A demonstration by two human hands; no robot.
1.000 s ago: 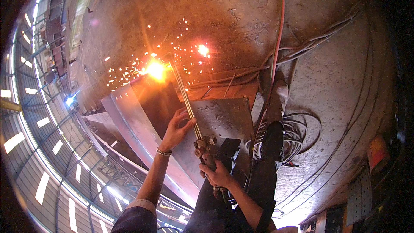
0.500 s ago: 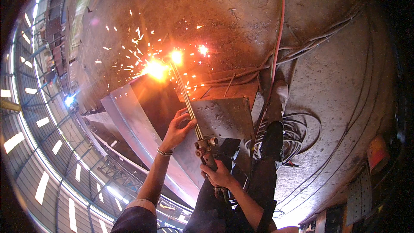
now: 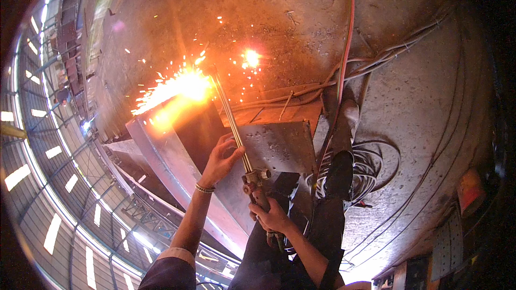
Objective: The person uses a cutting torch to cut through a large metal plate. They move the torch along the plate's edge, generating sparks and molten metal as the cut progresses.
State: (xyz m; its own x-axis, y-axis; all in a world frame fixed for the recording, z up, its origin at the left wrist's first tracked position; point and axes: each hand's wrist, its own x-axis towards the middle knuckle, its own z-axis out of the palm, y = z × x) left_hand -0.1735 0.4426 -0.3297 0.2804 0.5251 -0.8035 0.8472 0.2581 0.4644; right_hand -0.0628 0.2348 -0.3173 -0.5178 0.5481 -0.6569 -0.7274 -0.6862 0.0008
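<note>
A cutting torch (image 3: 230,117) with long metal tubes slants up and slightly left. My right hand (image 3: 273,218) is wrapped around its handle, below the valve knobs. Higher up, my left hand (image 3: 221,160) steadies the tubes between thumb and fingers; a bracelet circles that wrist. Bright flame and sparks (image 3: 188,87) at the torch's tip hide the point where it meets the metal. The glare spreads left along the far end of a large steel beam (image 3: 161,137). A dark steel plate (image 3: 279,145) lies right beside the tubes.
A red hose (image 3: 348,37) runs down the floor past my legs. Cables (image 3: 398,48) cross at the right, and a coiled hose (image 3: 376,166) lies beside my leg. A glowing spot (image 3: 250,59) is beyond the plate. An orange-red container (image 3: 471,192) is at far right.
The flame has grown into a wide stream sweeping left over the beam's end, and the separate bright spot at the tip has gone. Both hands stay almost in place on the torch.
</note>
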